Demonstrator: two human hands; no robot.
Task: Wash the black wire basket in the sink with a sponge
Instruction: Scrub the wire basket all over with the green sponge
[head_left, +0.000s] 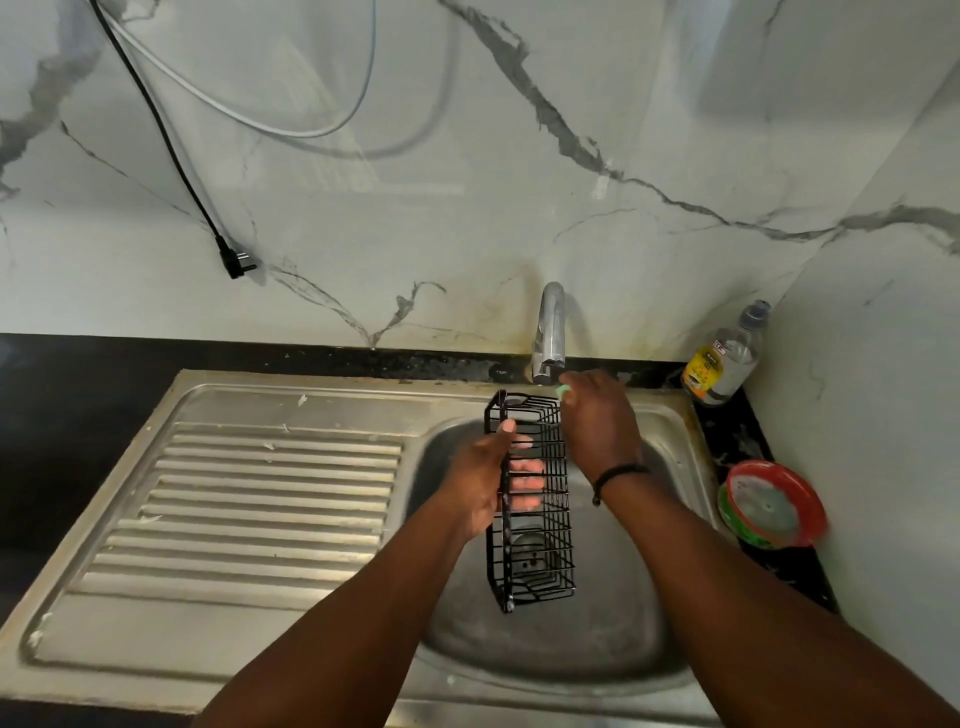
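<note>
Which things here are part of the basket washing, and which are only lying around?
In use: black wire basket, gripped by left hand; green sponge, pinched in right hand; sink; tap.

Lying about: bottle; red and green bowls; black plug; drainboard.

My left hand (480, 475) grips a black wire basket (532, 499); my right hand (597, 421) pinches a pale green sponge (563, 389) under the silver tap (548, 332).

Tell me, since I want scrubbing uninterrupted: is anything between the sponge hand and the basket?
Nothing visible. The right hand, pinching a small green sponge, is right at the far end of the black wire basket, which the left hand grips over the steel sink.
</note>
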